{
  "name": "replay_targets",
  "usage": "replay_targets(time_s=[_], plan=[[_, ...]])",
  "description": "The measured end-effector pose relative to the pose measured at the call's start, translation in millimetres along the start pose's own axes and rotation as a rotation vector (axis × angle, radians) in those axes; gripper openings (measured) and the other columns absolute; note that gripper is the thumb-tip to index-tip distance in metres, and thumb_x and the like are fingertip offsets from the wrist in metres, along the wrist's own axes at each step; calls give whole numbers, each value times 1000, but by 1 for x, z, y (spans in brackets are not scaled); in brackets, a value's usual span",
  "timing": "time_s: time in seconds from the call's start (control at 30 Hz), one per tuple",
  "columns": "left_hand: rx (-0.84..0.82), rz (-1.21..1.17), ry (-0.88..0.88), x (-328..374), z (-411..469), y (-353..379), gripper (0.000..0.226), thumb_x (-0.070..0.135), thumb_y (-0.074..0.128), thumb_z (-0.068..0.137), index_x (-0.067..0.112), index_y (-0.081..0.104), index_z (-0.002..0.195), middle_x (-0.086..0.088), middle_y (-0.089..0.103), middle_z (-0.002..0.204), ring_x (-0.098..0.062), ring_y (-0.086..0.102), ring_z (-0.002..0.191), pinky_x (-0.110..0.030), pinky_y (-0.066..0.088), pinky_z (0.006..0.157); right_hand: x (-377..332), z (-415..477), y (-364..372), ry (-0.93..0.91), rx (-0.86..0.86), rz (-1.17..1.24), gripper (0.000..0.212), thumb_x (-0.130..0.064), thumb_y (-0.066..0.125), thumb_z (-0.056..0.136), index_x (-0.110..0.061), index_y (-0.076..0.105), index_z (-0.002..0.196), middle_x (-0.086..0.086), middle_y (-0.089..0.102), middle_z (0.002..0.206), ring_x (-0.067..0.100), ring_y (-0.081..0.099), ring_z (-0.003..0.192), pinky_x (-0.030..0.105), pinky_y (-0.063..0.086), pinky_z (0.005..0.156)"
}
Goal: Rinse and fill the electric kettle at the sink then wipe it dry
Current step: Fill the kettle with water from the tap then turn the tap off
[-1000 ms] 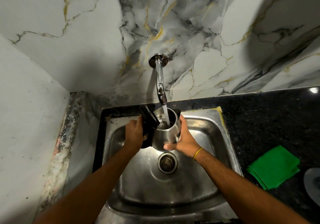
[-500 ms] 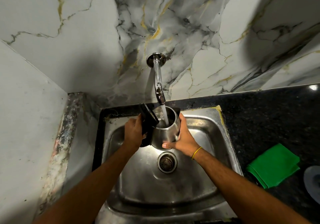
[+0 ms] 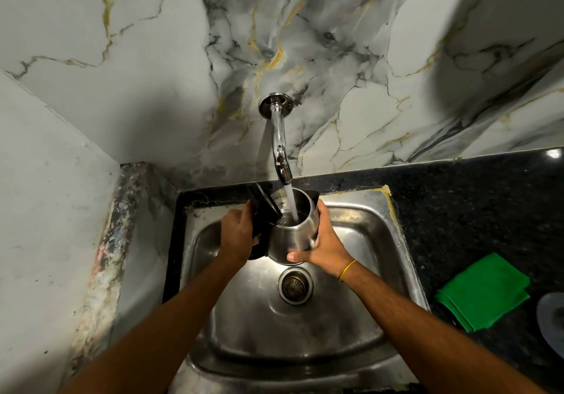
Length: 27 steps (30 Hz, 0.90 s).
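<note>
both hands' grip [image 3: 323, 244] round kettle [image 3: 291, 235]

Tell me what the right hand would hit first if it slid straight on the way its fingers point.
The right hand wraps the kettle, fingers pointing away toward the wall. Sliding on, it would probably meet the sink's back rim, then the marble wall; depth is unclear.

kettle [image 3: 293, 235] and tap [image 3: 279, 143] block sink [image 3: 393, 241] rear; basin front over drain [image 3: 295, 285] open; green cloth [image 3: 482, 291] on right counter [image 3: 473, 210].
</note>
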<state>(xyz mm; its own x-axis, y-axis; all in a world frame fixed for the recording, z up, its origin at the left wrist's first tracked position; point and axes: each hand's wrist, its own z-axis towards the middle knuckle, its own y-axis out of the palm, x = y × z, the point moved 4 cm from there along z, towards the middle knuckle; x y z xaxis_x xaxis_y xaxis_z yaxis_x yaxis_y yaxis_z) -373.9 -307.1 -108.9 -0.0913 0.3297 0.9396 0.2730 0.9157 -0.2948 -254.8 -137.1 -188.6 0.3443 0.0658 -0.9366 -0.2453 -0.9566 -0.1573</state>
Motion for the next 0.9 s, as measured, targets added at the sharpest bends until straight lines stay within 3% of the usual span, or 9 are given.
replay_targets(time_s=[0.1, 0.23, 0.37, 0.53, 0.67, 0.8, 0.9], plan=[[-12, 8, 7, 1, 0, 0, 87, 63, 39, 82, -22, 52, 66, -29, 53, 56, -31, 48, 56, -56, 41, 53, 0, -1, 0, -3, 3, -2, 159, -25, 106, 47, -39, 1, 165, -10, 31, 170, 12, 35, 156, 47, 38, 127], [-37, 10, 34, -2, 1, 2, 86, 66, 38, 81, -17, 54, 64, -41, 54, 58, -34, 49, 55, -60, 45, 54, -1, -2, -1, -5, 6, -13, 158, -26, 106, 47, -39, 1, 165, -10, 31, 170, 12, 35, 156, 47, 37, 128], [-28, -15, -8, -3, 1, 3, 88, 68, 39, 79, -18, 52, 63, -22, 53, 53, -30, 48, 53, -53, 41, 50, -2, -1, -2, -9, 7, -23, 158, -26, 107, 48, -41, 1, 165, -11, 32, 169, 12, 36, 156, 46, 38, 127], [-25, -32, -26, -3, 0, 5, 73, 69, 42, 78, 0, 54, 59, -14, 51, 51, -26, 46, 49, -38, 36, 53, -2, -1, -2, -7, 9, -19, 158, -26, 107, 47, -42, 2, 164, -12, 31, 170, 11, 35, 156, 46, 38, 127], [-19, -32, -2, -8, 3, 5, 85, 68, 42, 81, -14, 52, 62, -17, 52, 51, -27, 48, 49, -37, 37, 52, -3, -1, -2, 0, 6, -27, 159, -32, 107, 45, -45, 1, 164, -11, 31, 170, 13, 36, 156, 46, 38, 127], [10, -10, -6, -11, 5, 4, 68, 68, 42, 80, 7, 54, 53, 2, 51, 38, -15, 47, 38, -28, 35, 45, -5, -2, -2, 0, 9, -45, 159, -31, 106, 46, -43, 0, 164, -11, 29, 171, 15, 34, 157, 48, 37, 127], [15, -23, -6, -12, 4, 4, 68, 69, 42, 80, 8, 54, 54, -2, 52, 42, -19, 48, 42, -31, 36, 48, -7, -3, -2, -1, 7, -48, 158, -29, 106, 48, -43, 0, 164, -11, 29, 171, 14, 34, 156, 47, 37, 127]])
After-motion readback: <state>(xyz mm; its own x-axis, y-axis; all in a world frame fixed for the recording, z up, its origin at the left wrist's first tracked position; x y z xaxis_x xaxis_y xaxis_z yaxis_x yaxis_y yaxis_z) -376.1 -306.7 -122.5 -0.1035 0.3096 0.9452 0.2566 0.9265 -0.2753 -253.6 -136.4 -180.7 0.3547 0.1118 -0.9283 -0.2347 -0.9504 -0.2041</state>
